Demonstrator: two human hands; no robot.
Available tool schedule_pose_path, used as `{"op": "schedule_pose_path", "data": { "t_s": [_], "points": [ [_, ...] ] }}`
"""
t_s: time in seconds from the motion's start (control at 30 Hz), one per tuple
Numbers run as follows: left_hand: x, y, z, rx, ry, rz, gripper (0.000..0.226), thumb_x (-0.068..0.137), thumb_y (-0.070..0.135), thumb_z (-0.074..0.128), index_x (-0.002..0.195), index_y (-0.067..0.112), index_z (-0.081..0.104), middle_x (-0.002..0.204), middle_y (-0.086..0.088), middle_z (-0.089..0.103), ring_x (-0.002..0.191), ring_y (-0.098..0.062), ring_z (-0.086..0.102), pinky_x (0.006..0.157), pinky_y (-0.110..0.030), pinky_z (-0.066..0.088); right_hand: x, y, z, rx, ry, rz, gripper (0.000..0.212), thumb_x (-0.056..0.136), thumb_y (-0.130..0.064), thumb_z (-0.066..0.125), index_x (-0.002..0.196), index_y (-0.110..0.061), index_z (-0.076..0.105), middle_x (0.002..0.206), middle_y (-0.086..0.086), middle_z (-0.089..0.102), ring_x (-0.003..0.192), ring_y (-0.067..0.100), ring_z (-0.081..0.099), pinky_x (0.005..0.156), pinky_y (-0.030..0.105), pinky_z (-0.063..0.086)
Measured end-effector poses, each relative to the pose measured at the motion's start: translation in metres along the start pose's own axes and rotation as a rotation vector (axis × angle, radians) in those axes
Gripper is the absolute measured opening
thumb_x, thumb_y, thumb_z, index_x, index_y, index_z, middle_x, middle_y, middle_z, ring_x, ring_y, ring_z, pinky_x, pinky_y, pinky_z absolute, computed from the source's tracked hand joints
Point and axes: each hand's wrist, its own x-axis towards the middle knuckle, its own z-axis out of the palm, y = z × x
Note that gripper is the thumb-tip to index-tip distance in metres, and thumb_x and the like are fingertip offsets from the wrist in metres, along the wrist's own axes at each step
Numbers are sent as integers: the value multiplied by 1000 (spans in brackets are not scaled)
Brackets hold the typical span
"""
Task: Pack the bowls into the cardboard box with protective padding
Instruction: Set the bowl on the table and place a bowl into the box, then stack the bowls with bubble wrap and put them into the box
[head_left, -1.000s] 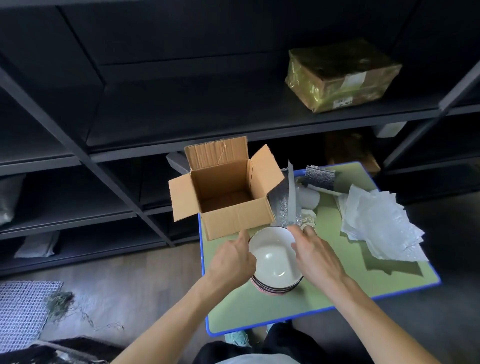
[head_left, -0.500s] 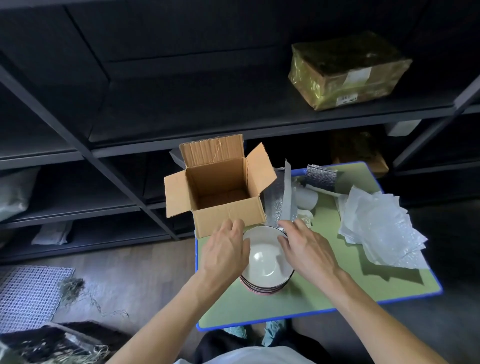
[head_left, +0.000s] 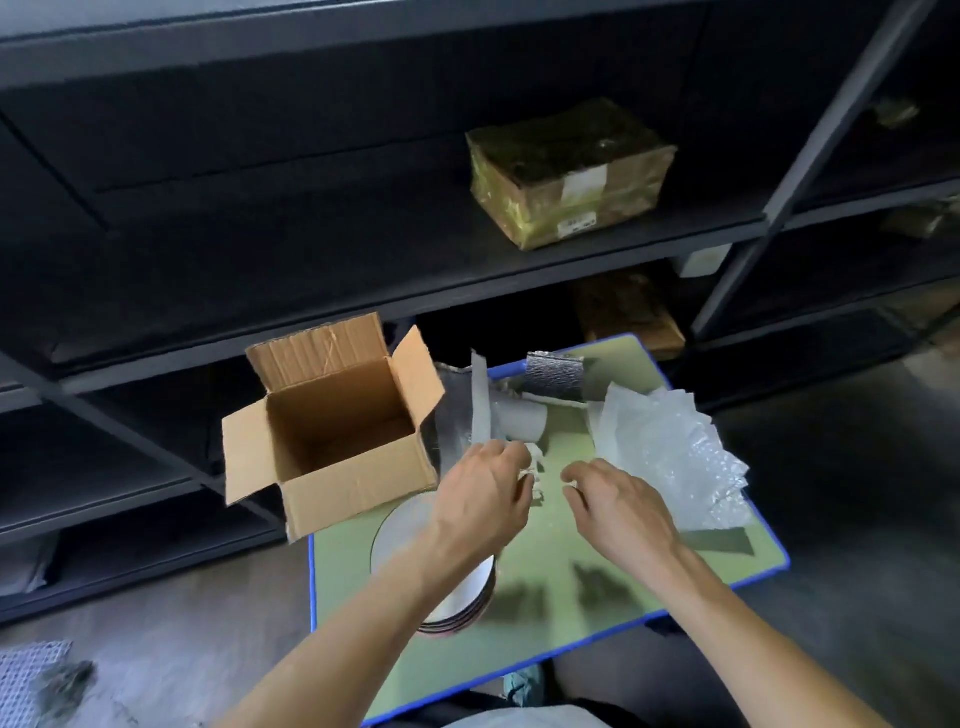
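Observation:
The open cardboard box (head_left: 337, 426) stands empty at the table's far left corner, flaps up. A stack of bowls (head_left: 402, 530), white inside with dark rims, sits just in front of it, partly under my left forearm. My left hand (head_left: 483, 499) is past the bowls, its fingers curled round a crumpled white padding piece (head_left: 532, 470). My right hand (head_left: 618, 512) hovers beside it with fingers curled down near the same piece; blur hides whether it holds anything. A pile of bubble wrap sheets (head_left: 670, 452) lies to the right.
The green table (head_left: 550, 566) has a blue edge. An upright white foam sheet (head_left: 480, 405), a white foam roll (head_left: 522, 421) and silver foil padding (head_left: 553, 370) stand at its back. Dark shelving behind holds a wrapped parcel (head_left: 566, 171).
Both hands have left the rim of the bowl stack and moved forward and right to the white padding behind it. The bowls stay on the table.

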Motion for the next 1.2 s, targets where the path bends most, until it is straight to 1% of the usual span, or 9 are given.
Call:
{"op": "schedule_pose_path", "data": {
  "t_s": [0.13,0.3,0.53,0.67,0.77,0.87,0.93,1.07,1.2],
  "points": [
    [41,32,33,-19,-128,53,24,96,30,48,111,15,59,107,-4,67,98,-29,62,76,-36,49,-11,51,-1,22,18,154,29,102,-33,42,124,-27,59,114,-3,62,100,22,64,78,35,49],
    [83,62,73,42,-249,56,26,96,30,49,110,11,60,109,-9,66,96,-33,63,77,-39,52,-18,102,5,70,-2,302,33,100,-30,43,130,-27,57,121,-2,61,109,23,60,85,36,46],
    [117,58,117,86,-419,-193,46,96,53,48,105,11,65,101,-10,70,95,-31,64,76,-34,49,-5,131,16,118,-60,354,33,99,-33,50,130,-23,55,120,1,58,115,24,54,87,37,47],
    [122,57,131,3,-399,-293,41,92,53,55,96,15,71,92,-8,72,89,-29,67,69,-30,47,4,130,23,110,-76,317,33,99,-34,51,129,-22,55,118,2,57,114,24,53,85,39,48],
    [126,59,133,-93,-377,-346,26,88,41,61,83,17,68,82,-7,71,80,-29,66,63,-28,46,7,131,25,120,-85,308,31,99,-34,50,127,-21,56,117,3,57,113,24,52,85,40,50],
    [127,59,133,-140,-369,-385,18,84,26,57,73,12,59,76,-8,68,75,-32,64,59,-28,46,7,133,26,119,-100,316,30,100,-33,47,126,-21,57,117,3,56,113,25,52,85,40,50],
    [126,58,130,-204,-369,-402,16,83,23,54,73,12,56,77,-8,68,76,-32,64,60,-30,47,7,134,23,124,-100,322,32,101,-33,46,129,-21,56,120,3,56,115,25,51,86,40,49],
    [117,50,115,-420,-377,-408,15,82,21,52,79,8,60,78,-8,72,77,-29,68,62,-37,55,11,134,12,136,-41,331,35,101,-32,46,134,-22,53,125,1,57,120,22,49,90,38,47],
    [105,38,92,-595,-367,-398,10,76,29,54,76,20,60,76,-3,73,78,-27,70,70,-46,60,22,131,-2,111,23,319,40,101,-33,49,138,-21,50,128,1,55,124,23,46,92,39,48]
  ]
}}
